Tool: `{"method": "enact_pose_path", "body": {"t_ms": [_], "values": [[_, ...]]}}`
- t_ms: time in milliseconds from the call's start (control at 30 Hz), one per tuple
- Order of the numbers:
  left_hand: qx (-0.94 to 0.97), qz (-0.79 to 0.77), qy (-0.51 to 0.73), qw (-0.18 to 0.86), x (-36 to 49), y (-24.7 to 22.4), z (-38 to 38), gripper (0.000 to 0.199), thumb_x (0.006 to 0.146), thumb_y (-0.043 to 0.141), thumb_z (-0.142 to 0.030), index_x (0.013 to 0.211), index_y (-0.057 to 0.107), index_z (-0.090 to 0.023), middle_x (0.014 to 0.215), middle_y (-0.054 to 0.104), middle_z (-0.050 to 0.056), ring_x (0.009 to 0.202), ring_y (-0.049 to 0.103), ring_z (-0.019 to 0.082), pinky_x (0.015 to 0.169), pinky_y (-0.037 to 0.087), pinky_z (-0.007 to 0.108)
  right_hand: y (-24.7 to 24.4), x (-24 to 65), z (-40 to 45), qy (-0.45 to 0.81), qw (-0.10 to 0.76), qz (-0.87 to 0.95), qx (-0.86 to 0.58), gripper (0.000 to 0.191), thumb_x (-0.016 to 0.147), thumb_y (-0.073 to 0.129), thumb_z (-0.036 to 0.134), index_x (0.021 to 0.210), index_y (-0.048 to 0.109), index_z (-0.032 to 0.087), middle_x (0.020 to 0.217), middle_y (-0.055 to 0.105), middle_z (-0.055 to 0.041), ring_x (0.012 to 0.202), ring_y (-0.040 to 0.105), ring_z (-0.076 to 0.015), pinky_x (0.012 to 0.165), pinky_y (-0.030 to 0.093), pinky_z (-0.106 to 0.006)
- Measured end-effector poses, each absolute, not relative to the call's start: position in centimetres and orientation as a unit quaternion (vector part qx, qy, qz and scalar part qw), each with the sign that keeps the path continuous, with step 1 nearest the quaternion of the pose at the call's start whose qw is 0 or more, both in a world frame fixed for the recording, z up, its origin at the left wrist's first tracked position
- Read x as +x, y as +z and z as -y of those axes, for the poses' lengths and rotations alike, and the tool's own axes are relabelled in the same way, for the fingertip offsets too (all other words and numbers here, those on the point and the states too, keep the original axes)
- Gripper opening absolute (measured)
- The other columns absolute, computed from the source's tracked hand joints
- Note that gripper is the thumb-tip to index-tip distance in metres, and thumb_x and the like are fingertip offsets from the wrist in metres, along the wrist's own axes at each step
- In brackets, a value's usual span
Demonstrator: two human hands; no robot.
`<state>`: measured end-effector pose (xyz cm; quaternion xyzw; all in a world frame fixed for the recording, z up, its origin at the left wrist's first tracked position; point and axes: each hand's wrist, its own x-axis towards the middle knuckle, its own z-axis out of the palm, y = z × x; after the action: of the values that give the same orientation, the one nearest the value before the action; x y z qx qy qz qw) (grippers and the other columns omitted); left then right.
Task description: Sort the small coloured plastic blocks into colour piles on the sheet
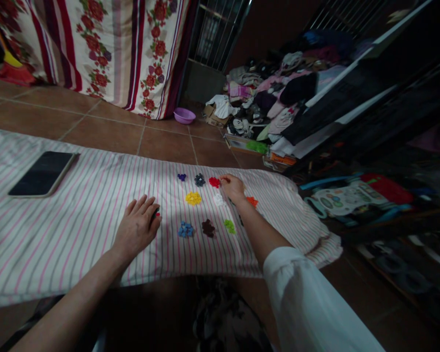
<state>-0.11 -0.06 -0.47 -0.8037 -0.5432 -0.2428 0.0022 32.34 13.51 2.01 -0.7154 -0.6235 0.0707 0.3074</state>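
Note:
My left hand (136, 224) lies on the striped cloth, palm down and fingers stretched out. Between its thumb and index finger shows a small dark thing with red and green bits, mostly hidden by the hand. My right hand (233, 187) pinches with its fingertips at the right edge of a pile of small red pieces (214, 182); what is in the pinch is too small to make out. Around it lie piles of white (219, 199), orange (252, 201), lime green (229, 226), dark grey (199, 180), purple (182, 177), yellow (193, 198), blue (185, 229) and brown pieces (208, 228).
A phone (43, 174) lies on the left of the striped cloth (95, 195). Beyond stand a purple basin (184, 116), a heap of clothes (271, 93), a floral curtain (121, 54) and a red broom (15, 71). Cluttered shelves (366, 195) are at the right.

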Motion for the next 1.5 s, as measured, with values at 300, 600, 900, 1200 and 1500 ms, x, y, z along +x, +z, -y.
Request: {"method": "enact_pose_path", "body": {"t_ms": [300,600,900,1200,1500], "values": [[-0.809,0.527,-0.259,-0.018,-0.6,-1.1,0.1,0.043,0.091,0.043,-0.034,0.121,0.055,-0.007,0.132,0.055,0.019,0.131,0.041,0.034,0.107,0.033,0.052,3.5,30.1,-11.3,0.100,0.342,0.660,-0.662,0.025,0.077,0.048,0.018,0.086,0.070,0.018,0.086,0.071,-0.0039,0.082,0.064,-0.0180,0.083,0.048,-0.031],[-0.821,0.499,-0.271,-0.054,-2.5,-1.6,0.5,0.050,0.089,0.047,-0.037,0.128,0.046,-0.006,0.132,0.054,0.021,0.130,0.043,0.032,0.107,0.037,0.049,4.2,21.3,-6.6,0.179,0.319,0.782,-0.505,0.020,0.081,0.052,0.015,0.089,0.069,0.019,0.088,0.068,-0.0027,0.082,0.062,-0.0145,0.077,0.046,-0.026],[-0.819,0.500,-0.276,-0.053,-3.9,-1.7,1.0,0.047,0.090,0.044,-0.038,0.127,0.047,-0.009,0.131,0.055,0.019,0.131,0.041,0.031,0.108,0.036,0.050,3.1,16.2,-3.8,0.193,0.178,0.842,-0.472,0.011,0.081,0.059,0.016,0.086,0.069,0.018,0.080,0.062,-0.0007,0.078,0.056,-0.0131,0.071,0.039,-0.023],[-0.824,0.499,-0.263,-0.048,-4.2,-1.4,1.2,0.044,0.090,0.043,-0.037,0.121,0.054,-0.007,0.133,0.054,0.020,0.132,0.040,0.033,0.107,0.036,0.052,3.1,15.0,-3.0,0.168,0.134,0.843,-0.493,0.006,0.083,0.061,0.022,0.085,0.065,0.019,0.083,0.060,-0.0003,0.079,0.053,-0.0138,0.070,0.037,-0.024],[-0.818,0.514,-0.256,-0.039,-3.8,-1.4,1.2,0.043,0.089,0.044,-0.036,0.118,0.056,-0.007,0.132,0.054,0.020,0.132,0.040,0.033,0.108,0.035,0.049,2.2,15.7,-2.9,0.157,0.190,0.844,-0.476,0.002,0.077,0.058,0.017,0.078,0.057,0.019,0.076,0.056,0.0017,0.073,0.051,-0.0124,0.069,0.037,-0.024]]}}
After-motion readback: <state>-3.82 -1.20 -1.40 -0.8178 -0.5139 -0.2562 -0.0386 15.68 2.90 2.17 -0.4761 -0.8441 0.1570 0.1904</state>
